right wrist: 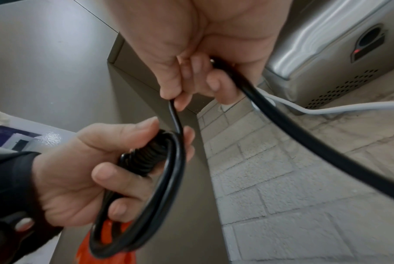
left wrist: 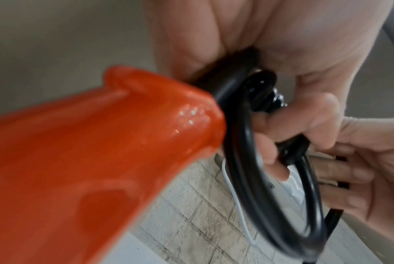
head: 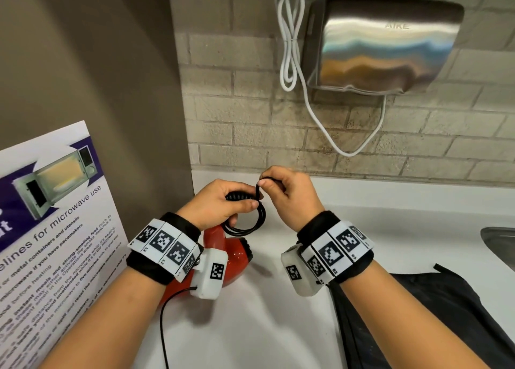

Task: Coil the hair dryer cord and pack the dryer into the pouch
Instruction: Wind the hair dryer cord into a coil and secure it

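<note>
Hair dryer cord loops are gripped in the left hand; the right hand pinches its free strand above the red dryer.

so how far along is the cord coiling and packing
Done: several black cord loops are gathered in the left hand, above the red hair dryer on the counter.
In hand: the right hand pinches the cord to lay on another loop; how much cord is left is unclear.
Left: the dryer is not yet in the black pouch lying flat on the right.
</note>
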`<move>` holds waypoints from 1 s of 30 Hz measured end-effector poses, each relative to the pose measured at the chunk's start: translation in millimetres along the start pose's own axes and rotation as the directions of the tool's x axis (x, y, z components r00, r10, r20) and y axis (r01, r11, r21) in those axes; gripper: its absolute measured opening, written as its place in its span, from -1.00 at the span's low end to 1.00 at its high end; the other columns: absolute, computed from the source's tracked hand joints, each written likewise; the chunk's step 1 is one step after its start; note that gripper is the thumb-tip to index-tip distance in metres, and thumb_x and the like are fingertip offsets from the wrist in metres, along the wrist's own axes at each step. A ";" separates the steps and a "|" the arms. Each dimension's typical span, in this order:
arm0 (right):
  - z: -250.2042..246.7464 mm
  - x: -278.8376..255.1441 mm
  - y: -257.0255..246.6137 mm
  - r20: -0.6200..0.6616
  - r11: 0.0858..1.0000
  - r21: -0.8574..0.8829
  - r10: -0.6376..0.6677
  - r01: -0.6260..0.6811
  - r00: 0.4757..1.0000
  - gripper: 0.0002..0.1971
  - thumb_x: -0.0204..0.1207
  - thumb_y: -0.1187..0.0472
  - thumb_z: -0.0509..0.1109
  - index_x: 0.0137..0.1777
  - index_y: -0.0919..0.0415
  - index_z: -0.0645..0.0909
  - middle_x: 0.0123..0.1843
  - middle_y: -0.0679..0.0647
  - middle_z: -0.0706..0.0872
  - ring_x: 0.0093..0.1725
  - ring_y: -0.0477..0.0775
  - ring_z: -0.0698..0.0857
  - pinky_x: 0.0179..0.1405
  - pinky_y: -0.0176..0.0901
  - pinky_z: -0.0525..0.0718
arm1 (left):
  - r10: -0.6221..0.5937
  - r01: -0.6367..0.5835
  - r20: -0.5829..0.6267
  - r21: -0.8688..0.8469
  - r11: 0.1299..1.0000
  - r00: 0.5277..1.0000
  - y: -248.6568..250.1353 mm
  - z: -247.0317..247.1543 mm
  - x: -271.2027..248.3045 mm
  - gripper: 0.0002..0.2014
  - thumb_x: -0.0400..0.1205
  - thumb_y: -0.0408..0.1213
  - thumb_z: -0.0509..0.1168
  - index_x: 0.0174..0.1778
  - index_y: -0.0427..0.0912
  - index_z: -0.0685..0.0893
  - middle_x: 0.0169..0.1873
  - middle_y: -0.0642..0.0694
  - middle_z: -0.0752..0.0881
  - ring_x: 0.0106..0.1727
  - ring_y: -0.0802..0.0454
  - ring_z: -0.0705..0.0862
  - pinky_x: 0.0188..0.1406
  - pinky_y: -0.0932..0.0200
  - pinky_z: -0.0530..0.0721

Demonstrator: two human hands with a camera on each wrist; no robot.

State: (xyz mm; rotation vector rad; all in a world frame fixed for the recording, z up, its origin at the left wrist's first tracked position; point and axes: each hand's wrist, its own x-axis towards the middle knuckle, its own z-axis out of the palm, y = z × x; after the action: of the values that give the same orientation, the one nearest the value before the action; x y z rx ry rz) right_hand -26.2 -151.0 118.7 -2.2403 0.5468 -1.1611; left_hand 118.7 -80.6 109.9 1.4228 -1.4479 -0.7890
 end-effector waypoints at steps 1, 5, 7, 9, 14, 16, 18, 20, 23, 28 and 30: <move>-1.1 -2.1 2.3 0.006 1.000 0.013 -0.003 0.003 1.000 -0.88 0.50 0.34 0.32 -0.21 0.32 0.66 -0.40 -0.19 0.55 -0.37 -0.32 0.57 -0.32 -0.57 0.46 | -0.005 0.006 -0.021 0.010 1.000 1.000 -0.6 0.3 1.2 -0.81 0.52 -0.38 0.37 -0.15 0.05 0.73 -0.56 0.16 0.70 -0.68 0.23 0.47 -0.59 0.38 0.53; -5.0 -16.3 28.4 0.065 0.983 0.127 0.125 -0.133 0.990 -0.81 0.53 0.36 0.30 -0.26 0.10 0.58 -0.44 -0.17 0.52 -0.44 -0.31 0.53 -0.37 -0.54 0.45 | -0.033 0.026 -0.173 -0.045 0.999 0.984 -4.7 4.0 6.5 -0.87 0.52 -0.35 0.37 -0.04 -0.13 0.72 -0.63 0.16 0.66 -0.74 0.22 0.40 -0.70 0.35 0.50; -5.0 -27.2 49.9 0.144 0.964 0.104 0.229 -0.245 0.963 -0.78 0.54 0.35 0.30 -0.28 0.04 0.56 -0.38 -0.13 0.56 -0.42 -0.34 0.54 -0.31 -0.54 0.47 | -0.049 0.025 -0.260 -0.094 0.995 0.964 -6.6 5.2 8.3 -0.89 0.52 -0.35 0.38 -0.08 -0.09 0.71 -0.54 0.13 0.71 -0.76 0.21 0.40 -0.71 0.35 0.52; -4.5 -40.2 72.3 0.232 0.942 -0.005 0.328 -0.336 0.916 -0.84 0.52 0.34 0.34 -0.25 0.09 0.62 -0.30 -0.08 0.59 -0.37 -0.31 0.54 -0.26 -0.57 0.46 | -0.058 0.013 -0.316 -0.143 0.990 0.947 -8.8 5.1 9.3 -0.90 0.52 -0.35 0.38 -0.17 -0.03 0.71 -0.50 0.14 0.74 -0.77 0.19 0.39 -0.71 0.35 0.53; -2.1 -69.0 112.7 0.336 0.860 -0.242 0.509 -0.450 0.792 -0.69 0.47 0.30 0.39 -0.41 -0.10 0.55 -0.15 -0.02 0.52 -0.30 -0.26 0.47 -0.10 -0.36 0.41 | -0.063 -0.002 -0.365 -0.174 0.985 0.929 -10.8 5.2 10.1 -0.83 0.53 -0.35 0.37 -0.24 0.06 0.70 -0.54 0.09 0.71 -0.78 0.19 0.37 -0.71 0.35 0.49; -1.1 -74.6 118.1 0.351 0.832 -0.285 0.553 -0.476 0.756 -0.72 0.48 0.32 0.36 -0.39 -0.03 0.56 -0.11 -0.01 0.55 -0.29 -0.26 0.50 -0.13 -0.40 0.44 | -0.060 -0.004 -0.372 -0.169 0.986 0.926 -10.7 5.5 10.6 -0.84 0.53 -0.36 0.36 -0.23 0.04 0.70 -0.50 0.02 0.70 -0.79 0.19 0.37 -0.71 0.38 0.47; -0.1 -75.7 119.5 0.318 0.818 -0.245 0.575 -0.520 0.754 -0.75 0.48 0.37 0.34 -0.37 0.05 0.56 -0.16 0.04 0.61 -0.33 -0.15 0.57 -0.30 -0.51 0.47 | -0.071 0.003 -0.372 -0.180 0.984 0.926 -10.3 6.4 11.1 -0.88 0.53 -0.37 0.36 -0.17 -0.03 0.71 -0.53 0.08 0.70 -0.79 0.20 0.37 -0.72 0.40 0.44; 0.6 -71.4 117.0 0.256 0.817 -0.163 0.577 -0.553 0.776 -0.70 0.49 0.41 0.31 -0.40 0.03 0.55 -0.28 0.09 0.66 -0.34 -0.04 0.59 -0.36 -0.46 0.48 | -0.087 0.006 -0.379 -0.209 0.978 0.921 -9.8 7.3 10.9 -0.91 0.54 -0.36 0.35 -0.08 -0.13 0.70 -0.47 0.03 0.70 -0.78 0.21 0.36 -0.73 0.40 0.42; 1.4 -57.4 103.2 0.155 0.844 -0.021 0.532 -0.536 0.832 -0.67 0.48 0.44 0.32 -0.39 0.01 0.53 -0.37 -0.02 0.63 -0.36 -0.12 0.59 -0.30 -0.38 0.54 | -0.098 0.010 -0.376 -0.229 0.973 0.922 -9.9 6.4 10.8 -0.78 0.56 -0.31 0.34 0.08 -0.31 0.68 -0.34 -0.05 0.69 -0.76 0.22 0.41 -0.74 0.41 0.40; 2.8 -40.9 66.2 -0.046 0.907 0.249 0.361 -0.339 0.932 -0.69 0.46 0.47 0.34 -0.33 0.02 0.56 -0.30 -0.03 0.64 -0.39 -0.31 0.65 -0.33 -0.45 0.64 | -0.107 0.015 -0.386 -0.233 0.972 0.916 -9.7 5.6 11.0 -0.69 0.55 -0.28 0.34 0.18 -0.34 0.65 -0.35 -0.03 0.69 -0.76 0.23 0.42 -0.74 0.42 0.41; 3.5 -38.0 47.6 -0.117 0.911 0.349 0.277 -0.222 0.954 -0.68 0.45 0.49 0.36 -0.32 0.01 0.57 -0.27 0.01 0.65 -0.34 -0.25 0.66 -0.31 -0.43 0.66 | -0.102 0.015 -0.394 -0.219 0.976 0.914 -10.5 4.9 11.8 -0.67 0.56 -0.26 0.34 0.18 -0.34 0.64 -0.35 -0.03 0.69 -0.75 0.23 0.42 -0.73 0.42 0.41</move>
State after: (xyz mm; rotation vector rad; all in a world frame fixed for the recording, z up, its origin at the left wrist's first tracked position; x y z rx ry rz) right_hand -48.8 -164.4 63.6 -1.7425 0.6311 -1.2090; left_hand 119.4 -94.2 100.5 1.3721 -0.9782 -0.6188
